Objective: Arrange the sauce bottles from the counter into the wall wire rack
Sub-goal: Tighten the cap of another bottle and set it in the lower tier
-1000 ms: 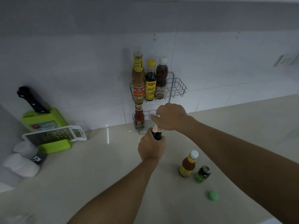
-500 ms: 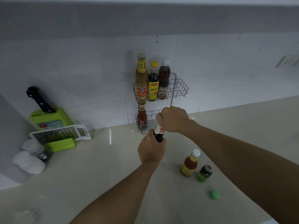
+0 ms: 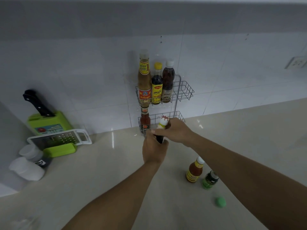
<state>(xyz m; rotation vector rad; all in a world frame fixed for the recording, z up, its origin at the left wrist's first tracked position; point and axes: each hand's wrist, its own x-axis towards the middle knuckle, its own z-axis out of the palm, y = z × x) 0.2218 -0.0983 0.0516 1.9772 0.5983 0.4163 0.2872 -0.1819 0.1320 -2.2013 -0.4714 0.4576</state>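
A two-tier wire rack (image 3: pixel 186 90) hangs on the tiled wall. Its upper tier holds three bottles: a tall tan sauce bottle (image 3: pixel 144 80), a dark bottle with a yellow cap (image 3: pixel 156 85) and a brown bottle with a white cap (image 3: pixel 167 82). A red sauce bottle (image 3: pixel 145 121) stands at the left of the lower tier. Both hands grip a dark bottle with a white neck (image 3: pixel 163 124), tilted, just in front of the lower tier. My left hand (image 3: pixel 153 151) wraps its base; my right hand (image 3: pixel 174 130) holds its upper body.
On the counter (image 3: pixel 249 138) to the right stand an orange sauce bottle (image 3: pixel 194 170), a small open green jar (image 3: pixel 210 180) and a loose green cap (image 3: pixel 220 202). At the left are a green knife block with a black-handled knife (image 3: pixel 48 120), a white grater (image 3: pixel 61 138) and white containers (image 3: pixel 27 168).
The dark bottle has risen and tipped toward the lower tier. My right hand slid off its top onto the neck, so the white cap now shows.
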